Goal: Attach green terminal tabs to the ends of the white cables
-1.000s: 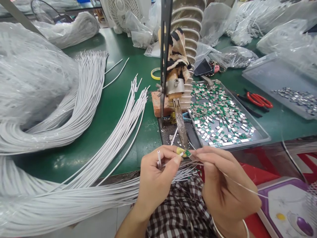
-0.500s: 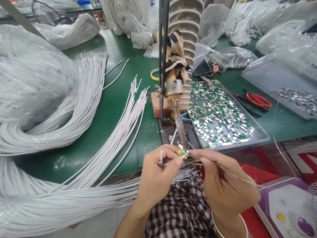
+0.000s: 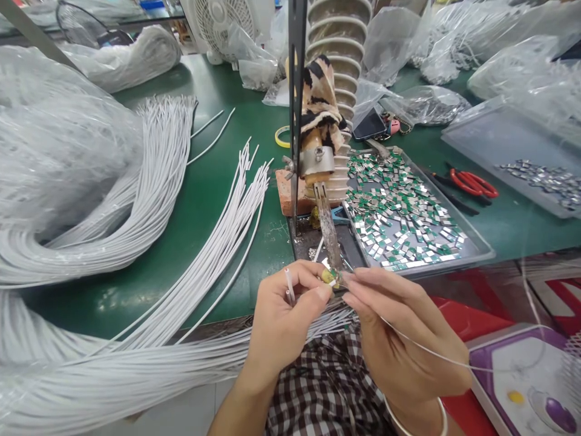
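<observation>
My left hand (image 3: 284,321) is closed, pinching a white wire end (image 3: 288,284) and a small green chip (image 3: 336,281) between thumb and fingers. My right hand (image 3: 399,339) is closed on a thin solder wire (image 3: 449,361) that trails off to the right, its fingertips meeting the left hand at the chip. Both hands sit just under the tip of a fixed soldering iron (image 3: 327,227) at the table's front edge. A metal tray (image 3: 472,242) holds many small green and silver chips (image 3: 399,212). White cables (image 3: 218,242) lie fanned over the green table (image 3: 200,200).
A big bundle of white cables (image 3: 68,200) fills the left. Red-handled scissors (image 3: 474,183), a clear tray with silver parts (image 3: 540,175), a phone (image 3: 371,124), a yellow tape ring (image 3: 282,136), plastic bags (image 3: 454,36) and a fan (image 3: 222,21) stand further back. A purple stool (image 3: 521,375) is at lower right.
Both hands have risen slightly, bringing the chip and wire end up to the iron's tip. The solder wire has shifted with the right hand.
</observation>
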Available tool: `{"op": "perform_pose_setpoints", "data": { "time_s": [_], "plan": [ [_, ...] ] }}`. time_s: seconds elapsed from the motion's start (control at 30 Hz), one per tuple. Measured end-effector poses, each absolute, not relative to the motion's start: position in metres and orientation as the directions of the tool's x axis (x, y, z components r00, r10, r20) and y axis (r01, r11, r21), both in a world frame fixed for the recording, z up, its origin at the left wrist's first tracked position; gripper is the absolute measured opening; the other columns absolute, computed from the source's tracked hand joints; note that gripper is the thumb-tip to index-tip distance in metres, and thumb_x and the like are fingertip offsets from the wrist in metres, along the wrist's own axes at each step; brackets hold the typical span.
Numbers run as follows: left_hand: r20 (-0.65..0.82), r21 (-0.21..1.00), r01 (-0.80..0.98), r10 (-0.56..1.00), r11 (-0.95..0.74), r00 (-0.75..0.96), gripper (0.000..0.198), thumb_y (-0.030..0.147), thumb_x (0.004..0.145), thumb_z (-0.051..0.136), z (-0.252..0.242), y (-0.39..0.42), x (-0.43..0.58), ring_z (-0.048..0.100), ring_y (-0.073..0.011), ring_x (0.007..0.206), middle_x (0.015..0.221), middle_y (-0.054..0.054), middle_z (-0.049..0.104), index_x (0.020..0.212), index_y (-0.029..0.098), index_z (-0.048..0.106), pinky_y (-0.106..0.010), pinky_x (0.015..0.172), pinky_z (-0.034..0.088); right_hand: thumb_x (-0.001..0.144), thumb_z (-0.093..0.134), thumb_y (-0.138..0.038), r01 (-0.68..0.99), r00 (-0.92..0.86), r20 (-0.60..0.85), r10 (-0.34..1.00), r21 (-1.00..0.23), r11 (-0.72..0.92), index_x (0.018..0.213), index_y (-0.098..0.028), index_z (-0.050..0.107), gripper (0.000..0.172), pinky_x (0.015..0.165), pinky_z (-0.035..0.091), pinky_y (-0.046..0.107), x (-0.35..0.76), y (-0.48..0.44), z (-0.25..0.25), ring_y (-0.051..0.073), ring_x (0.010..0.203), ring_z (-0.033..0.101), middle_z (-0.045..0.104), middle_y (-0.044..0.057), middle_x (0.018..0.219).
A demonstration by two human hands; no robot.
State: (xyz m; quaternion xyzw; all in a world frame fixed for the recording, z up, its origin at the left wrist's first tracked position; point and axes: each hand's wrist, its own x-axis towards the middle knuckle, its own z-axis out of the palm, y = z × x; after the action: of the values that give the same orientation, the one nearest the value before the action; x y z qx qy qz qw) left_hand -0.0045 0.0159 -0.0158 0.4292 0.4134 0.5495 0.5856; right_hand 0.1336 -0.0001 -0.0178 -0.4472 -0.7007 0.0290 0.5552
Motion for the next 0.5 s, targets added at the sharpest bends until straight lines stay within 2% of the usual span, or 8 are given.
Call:
{"op": "perform_pose_setpoints", "data": {
  "time_s": [0.07, 0.17, 0.23, 0.33, 0.4, 0.5],
  "plan": [
    [-0.034, 0.947, -0.315, 0.995, 0.061, 0.09, 0.018, 0.01, 0.079, 0.063, -0.018, 0.015, -0.006, 0.056, -0.0092, 0.07, 0.077, 0.004, 0.066, 0.063, 0.018, 0.064, -0.02, 0.066, 0.043, 0.08, 0.07, 0.001, 0.544, 0.016, 0.726, 0.687, -0.583, 0.603, 0.105, -0.017, 0.071, 0.031, 0.09, 0.059, 0.027, 0.136, -0.002, -0.02, 0.015, 0.095, 0.069, 0.071, 0.004, 0.107],
    [-0.053, 0.963, -0.257, 0.993, 0.079, 0.104, 0.019, 0.009, 0.078, 0.062, -0.018, 0.014, -0.008, 0.055, -0.0085, 0.067, 0.075, 0.003, 0.065, 0.06, 0.018, 0.062, -0.019, 0.062, 0.042, 0.08, 0.066, 0.003, 0.438, 0.045, 0.693, 0.719, -0.661, 0.609, 0.105, -0.018, 0.07, 0.033, 0.083, 0.059, 0.029, 0.138, -0.004, -0.021, 0.016, 0.091, 0.069, 0.071, 0.002, 0.1],
    [-0.057, 0.98, -0.186, 0.995, 0.072, 0.088, 0.02, 0.009, 0.077, 0.062, -0.016, 0.013, -0.007, 0.053, -0.0079, 0.065, 0.073, 0.004, 0.064, 0.059, 0.017, 0.061, -0.019, 0.059, 0.041, 0.084, 0.06, 0.003, 0.384, 0.094, 0.634, 0.768, -0.735, 0.559, 0.107, -0.02, 0.069, 0.033, 0.079, 0.057, 0.03, 0.14, -0.007, -0.02, 0.015, 0.085, 0.068, 0.07, 0.001, 0.092],
    [-0.04, 0.996, -0.082, 0.997, 0.045, 0.062, 0.02, 0.008, 0.077, 0.06, -0.013, 0.011, -0.005, 0.056, -0.0085, 0.067, 0.075, 0.003, 0.066, 0.06, 0.017, 0.061, -0.018, 0.059, 0.041, 0.096, 0.044, -0.008, 0.314, 0.127, 0.489, 0.863, -0.845, 0.433, 0.113, -0.023, 0.067, 0.032, 0.076, 0.053, 0.031, 0.144, -0.011, -0.016, 0.014, 0.081, 0.064, 0.067, 0.001, 0.088],
    [0.01, 1.0, 0.012, 0.998, -0.011, 0.059, 0.02, 0.006, 0.078, 0.059, -0.012, 0.008, -0.003, 0.059, -0.0094, 0.071, 0.077, 0.002, 0.068, 0.061, 0.018, 0.061, -0.018, 0.062, 0.043, 0.099, 0.037, -0.012, 0.289, 0.113, 0.45, 0.886, -0.868, 0.404, 0.11, -0.023, 0.066, 0.034, 0.073, 0.051, 0.031, 0.149, -0.015, -0.013, 0.014, 0.08, 0.06, 0.063, 0.002, 0.086],
    [0.107, 0.982, 0.143, 0.988, -0.121, 0.107, 0.022, 0.002, 0.08, 0.059, -0.013, 0.003, 0.002, 0.063, -0.0104, 0.075, 0.08, 0.002, 0.07, 0.065, 0.018, 0.061, -0.018, 0.066, 0.045, 0.094, 0.044, -0.007, 0.379, 0.044, 0.484, 0.874, -0.818, 0.434, 0.102, -0.019, 0.063, 0.024, 0.076, 0.048, 0.032, 0.155, -0.018, -0.009, 0.016, 0.086, 0.057, 0.059, 0.003, 0.089]
  ]
}}
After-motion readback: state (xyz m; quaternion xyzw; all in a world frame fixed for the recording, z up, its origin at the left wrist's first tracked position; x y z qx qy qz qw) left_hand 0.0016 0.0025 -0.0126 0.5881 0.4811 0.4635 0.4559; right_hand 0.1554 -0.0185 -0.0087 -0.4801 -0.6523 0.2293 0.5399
